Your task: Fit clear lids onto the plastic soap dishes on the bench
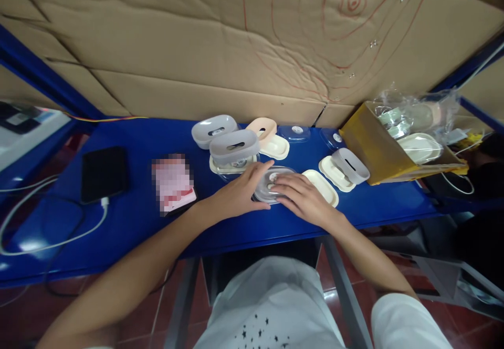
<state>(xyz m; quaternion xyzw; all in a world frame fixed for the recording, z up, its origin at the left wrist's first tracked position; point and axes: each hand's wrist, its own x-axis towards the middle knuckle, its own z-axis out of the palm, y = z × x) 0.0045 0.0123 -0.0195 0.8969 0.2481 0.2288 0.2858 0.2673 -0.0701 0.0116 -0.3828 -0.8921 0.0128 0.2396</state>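
Note:
A clear plastic lid (271, 186) with a small round sticker lies on the blue table in front of me. Around its left side curves my left hand (240, 191), thumb near the front edge and fingers at the back edge. My right hand (305, 197) rests its outstretched fingers on top of the lid, beside the sticker. Just right of that hand is a cream oval tray (325, 187), partly covered by it. Behind my left hand sits a grey oval box with a slot (232, 152), tilted on a cream piece. Another grey oval box (214, 128) stands behind it.
Farther back are a peach slotted piece (262, 127) and two clear lids (295, 133). A small grey slotted piece (350, 165) leans at right, near an open carton (374, 144) of wrapped parts. A black device (103, 173) with a white cable and a pink item (173, 181) lie left.

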